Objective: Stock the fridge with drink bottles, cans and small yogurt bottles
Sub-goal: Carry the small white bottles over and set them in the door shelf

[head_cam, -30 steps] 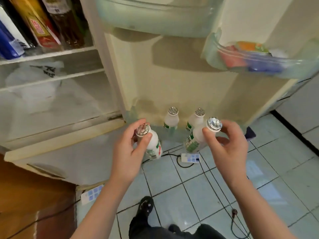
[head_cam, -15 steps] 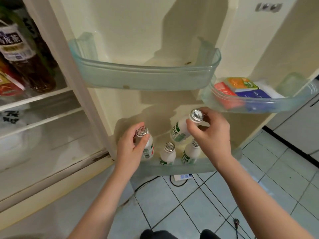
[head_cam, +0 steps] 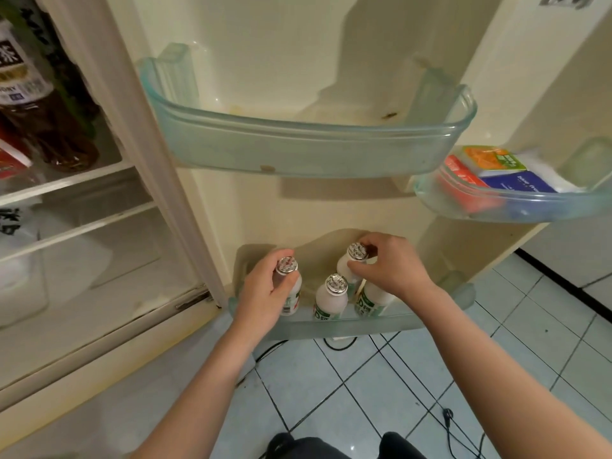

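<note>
White bottle (head_cam: 293, 293) gripped by left hand (head_cam: 265, 294), second bottle (head_cam: 357, 251) pinched by right hand (head_cam: 392, 270), lowered into bin (head_cam: 414, 321)

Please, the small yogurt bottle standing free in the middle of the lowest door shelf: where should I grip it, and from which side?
Pinch the narrow neck just under the foil cap of the middle bottle, coming from straight above. It stands upright with the cap facing up. The shelf wall covers its base in front, and the left neighbour and right neighbour stand close beside it.
</note>
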`<act>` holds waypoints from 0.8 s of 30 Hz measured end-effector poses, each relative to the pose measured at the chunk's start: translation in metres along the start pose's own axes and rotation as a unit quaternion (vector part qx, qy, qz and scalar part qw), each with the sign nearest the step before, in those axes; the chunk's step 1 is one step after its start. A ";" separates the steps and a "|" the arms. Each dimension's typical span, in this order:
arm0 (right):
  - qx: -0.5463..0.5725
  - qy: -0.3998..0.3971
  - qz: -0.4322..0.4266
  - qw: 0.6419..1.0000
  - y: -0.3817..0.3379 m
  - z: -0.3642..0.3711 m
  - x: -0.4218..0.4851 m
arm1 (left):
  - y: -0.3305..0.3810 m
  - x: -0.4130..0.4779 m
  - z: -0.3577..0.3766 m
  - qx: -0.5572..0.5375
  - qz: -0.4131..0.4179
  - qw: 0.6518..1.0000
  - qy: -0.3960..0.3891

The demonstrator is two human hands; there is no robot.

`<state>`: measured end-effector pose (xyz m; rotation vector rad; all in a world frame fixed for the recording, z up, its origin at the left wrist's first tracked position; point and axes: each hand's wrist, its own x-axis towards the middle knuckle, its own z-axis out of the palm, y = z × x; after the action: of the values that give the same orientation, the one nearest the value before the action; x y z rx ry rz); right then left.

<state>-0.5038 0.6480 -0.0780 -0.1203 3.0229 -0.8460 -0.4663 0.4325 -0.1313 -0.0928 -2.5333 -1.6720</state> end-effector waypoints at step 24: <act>0.080 0.342 0.036 0.936 0.047 -0.010 -0.130 | 0.040 -0.040 0.068 0.093 0.394 0.911 0.075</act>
<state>-0.3776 0.7032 -0.0967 0.3616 3.5113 -1.3648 -0.4256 0.5108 -0.1260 -0.8097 -2.0774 -1.0606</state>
